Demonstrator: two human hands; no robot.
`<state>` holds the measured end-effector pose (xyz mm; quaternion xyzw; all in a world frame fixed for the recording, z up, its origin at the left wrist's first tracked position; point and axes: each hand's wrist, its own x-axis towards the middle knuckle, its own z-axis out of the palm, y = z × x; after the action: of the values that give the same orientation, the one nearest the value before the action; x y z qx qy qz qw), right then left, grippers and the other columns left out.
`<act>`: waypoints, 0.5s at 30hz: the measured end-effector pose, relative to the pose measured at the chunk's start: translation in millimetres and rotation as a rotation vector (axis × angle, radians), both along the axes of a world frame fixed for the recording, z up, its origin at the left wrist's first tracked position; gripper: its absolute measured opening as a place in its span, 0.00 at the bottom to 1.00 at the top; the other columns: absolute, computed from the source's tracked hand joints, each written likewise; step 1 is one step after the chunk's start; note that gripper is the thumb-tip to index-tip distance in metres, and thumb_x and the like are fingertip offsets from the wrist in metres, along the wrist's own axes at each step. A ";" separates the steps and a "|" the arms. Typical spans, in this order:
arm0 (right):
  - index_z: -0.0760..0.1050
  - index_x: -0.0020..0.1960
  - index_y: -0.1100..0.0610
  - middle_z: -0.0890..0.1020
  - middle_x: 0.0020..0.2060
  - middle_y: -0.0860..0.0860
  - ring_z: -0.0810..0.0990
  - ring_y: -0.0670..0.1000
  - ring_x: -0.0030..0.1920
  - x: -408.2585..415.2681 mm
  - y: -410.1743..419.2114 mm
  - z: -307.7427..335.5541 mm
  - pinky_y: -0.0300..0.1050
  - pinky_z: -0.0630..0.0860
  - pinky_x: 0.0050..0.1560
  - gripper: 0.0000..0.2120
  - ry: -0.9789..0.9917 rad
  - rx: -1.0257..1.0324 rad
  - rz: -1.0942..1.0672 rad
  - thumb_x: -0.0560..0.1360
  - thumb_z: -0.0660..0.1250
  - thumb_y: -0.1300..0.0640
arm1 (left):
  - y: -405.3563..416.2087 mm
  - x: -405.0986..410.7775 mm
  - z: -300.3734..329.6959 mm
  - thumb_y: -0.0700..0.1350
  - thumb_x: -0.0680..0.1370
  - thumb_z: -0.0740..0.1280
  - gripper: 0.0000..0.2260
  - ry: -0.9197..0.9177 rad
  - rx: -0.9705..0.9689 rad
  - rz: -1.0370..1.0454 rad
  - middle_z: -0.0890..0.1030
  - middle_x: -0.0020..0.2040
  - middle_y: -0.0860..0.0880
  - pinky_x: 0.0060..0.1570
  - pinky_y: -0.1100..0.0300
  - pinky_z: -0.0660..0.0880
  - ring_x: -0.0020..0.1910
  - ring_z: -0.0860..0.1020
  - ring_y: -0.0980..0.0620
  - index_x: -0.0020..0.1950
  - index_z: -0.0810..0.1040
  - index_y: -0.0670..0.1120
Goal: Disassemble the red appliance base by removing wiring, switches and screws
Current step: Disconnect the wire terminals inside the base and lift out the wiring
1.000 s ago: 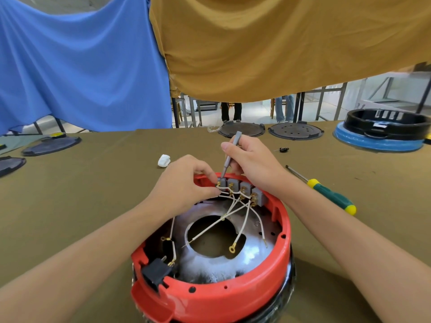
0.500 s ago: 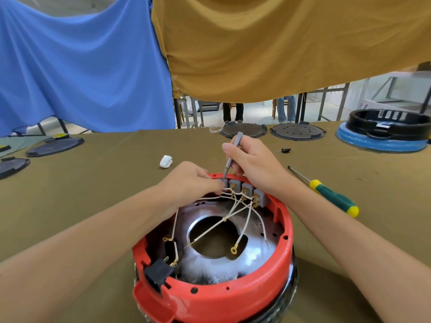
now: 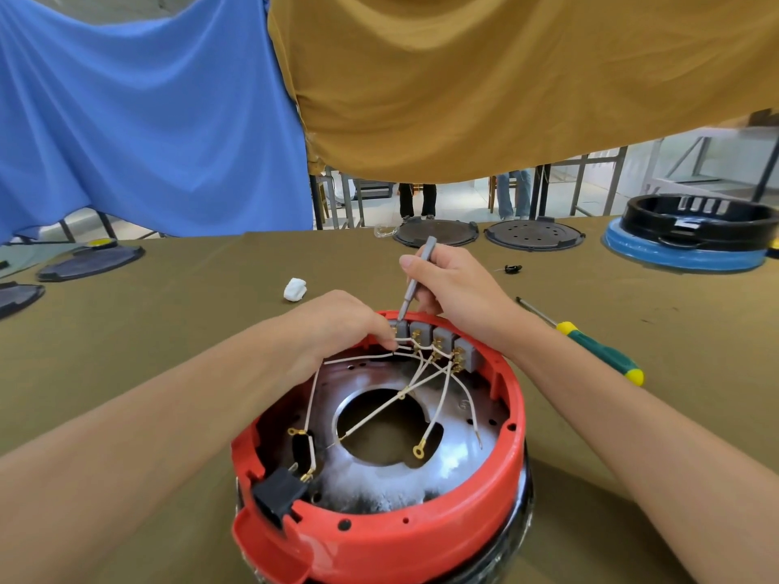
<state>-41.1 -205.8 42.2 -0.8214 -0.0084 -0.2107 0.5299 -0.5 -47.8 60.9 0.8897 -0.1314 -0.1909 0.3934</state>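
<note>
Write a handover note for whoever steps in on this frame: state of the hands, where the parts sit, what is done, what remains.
Right hand grips a slim gray tool, its tip on the leftmost of four gray switches at the far rim of the red base.
Left hand pinches the white wires beside that switch.
Done: several wire ends with ring terminals already hang loose inside.
Left: all four switches still seated and wired; the black socket at the near rim remains.
A green-handled screwdriver lies on the table to the right.

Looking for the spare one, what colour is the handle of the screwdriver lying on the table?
Green with yellow ends, on the screwdriver, head view.
</note>
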 end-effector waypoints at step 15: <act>0.74 0.45 0.58 0.77 0.29 0.46 0.76 0.46 0.31 -9.7 6.6 -2.3 0.44 0.76 0.38 0.11 -0.140 -0.162 -0.010 0.83 0.62 0.52 | 2.1 -0.7 -1.6 0.44 0.65 0.77 0.13 0.001 -0.028 -0.038 0.84 0.50 0.37 0.61 0.44 0.75 0.54 0.81 0.38 0.46 0.84 0.39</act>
<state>-50.8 -199.2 39.9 -0.8450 -0.0582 -0.2688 0.4587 -1.2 -45.6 59.3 0.8814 -0.1509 -0.1970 0.4020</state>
